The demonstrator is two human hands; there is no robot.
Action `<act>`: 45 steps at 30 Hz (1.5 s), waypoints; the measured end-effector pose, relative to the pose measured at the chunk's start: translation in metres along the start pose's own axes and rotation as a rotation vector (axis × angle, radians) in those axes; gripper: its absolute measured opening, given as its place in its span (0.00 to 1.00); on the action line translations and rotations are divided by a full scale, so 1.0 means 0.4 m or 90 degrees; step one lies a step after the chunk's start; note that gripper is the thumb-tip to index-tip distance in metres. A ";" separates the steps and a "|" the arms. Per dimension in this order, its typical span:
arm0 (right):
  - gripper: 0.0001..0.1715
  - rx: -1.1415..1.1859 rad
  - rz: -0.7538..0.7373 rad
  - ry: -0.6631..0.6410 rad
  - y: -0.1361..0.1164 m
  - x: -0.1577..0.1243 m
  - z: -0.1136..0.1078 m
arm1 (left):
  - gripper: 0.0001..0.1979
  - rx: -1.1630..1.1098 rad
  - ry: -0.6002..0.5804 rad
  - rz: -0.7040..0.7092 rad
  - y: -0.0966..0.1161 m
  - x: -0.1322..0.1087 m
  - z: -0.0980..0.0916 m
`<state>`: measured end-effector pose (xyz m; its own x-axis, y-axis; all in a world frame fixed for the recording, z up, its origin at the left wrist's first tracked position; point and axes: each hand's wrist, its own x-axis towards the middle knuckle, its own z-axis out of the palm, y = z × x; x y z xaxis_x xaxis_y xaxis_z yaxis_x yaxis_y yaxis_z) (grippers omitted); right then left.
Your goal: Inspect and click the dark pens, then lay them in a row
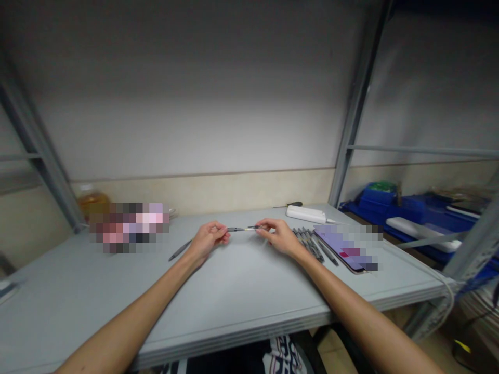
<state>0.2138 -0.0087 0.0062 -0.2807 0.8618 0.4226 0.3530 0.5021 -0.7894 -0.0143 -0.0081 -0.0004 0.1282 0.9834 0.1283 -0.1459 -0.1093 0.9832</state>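
Matte pale-grey tabletop (234,296): left hand (207,240) grip pinching slim dark-grey pen barrel (235,229), right hand (279,236) grip apparently on thin dark-and-pale pen piece (252,227).

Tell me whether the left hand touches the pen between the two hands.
Touching: the head view shows the left hand pinching the pen at one end.
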 end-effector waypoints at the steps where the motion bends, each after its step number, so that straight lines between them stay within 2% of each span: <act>1: 0.13 0.001 0.014 0.000 0.003 0.000 0.000 | 0.17 0.008 -0.004 -0.001 -0.001 -0.002 0.001; 4: 0.13 0.062 0.091 -0.023 0.013 0.001 0.001 | 0.17 0.056 -0.015 0.045 -0.004 -0.006 0.005; 8: 0.14 0.236 0.215 -0.096 0.016 0.000 0.000 | 0.12 0.145 -0.016 0.145 -0.006 -0.008 0.006; 12: 0.13 0.364 0.278 -0.173 0.006 -0.005 -0.006 | 0.09 0.164 -0.009 0.180 0.004 -0.010 0.006; 16: 0.12 0.461 0.335 -0.210 0.007 -0.004 -0.008 | 0.07 0.224 -0.009 0.213 0.020 -0.024 0.017; 21: 0.16 0.560 0.437 -0.228 0.015 0.001 -0.011 | 0.04 0.363 0.009 0.337 0.030 -0.048 0.032; 24: 0.18 0.615 0.493 -0.256 0.016 0.003 -0.016 | 0.06 0.428 -0.029 0.418 0.030 -0.055 0.031; 27: 0.18 0.668 0.529 -0.285 0.020 0.004 -0.023 | 0.08 0.478 -0.072 0.456 0.032 -0.059 0.025; 32: 0.18 0.728 0.564 -0.331 0.028 0.005 -0.030 | 0.08 0.508 -0.126 0.476 0.035 -0.062 0.015; 38: 0.20 0.702 0.591 -0.357 0.021 0.006 -0.029 | 0.07 0.498 -0.161 0.480 0.034 -0.060 0.003; 41: 0.20 0.671 0.552 -0.315 0.012 0.005 -0.025 | 0.08 0.512 -0.168 0.479 0.033 -0.056 0.003; 45: 0.19 0.563 0.454 -0.174 0.003 0.001 -0.017 | 0.08 0.561 -0.130 0.467 0.033 -0.051 0.017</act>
<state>0.2200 -0.0071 0.0083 -0.4909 0.8294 -0.2667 -0.2059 -0.4079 -0.8895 -0.0120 -0.0305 0.0110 0.4628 0.6102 0.6431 0.4725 -0.7836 0.4035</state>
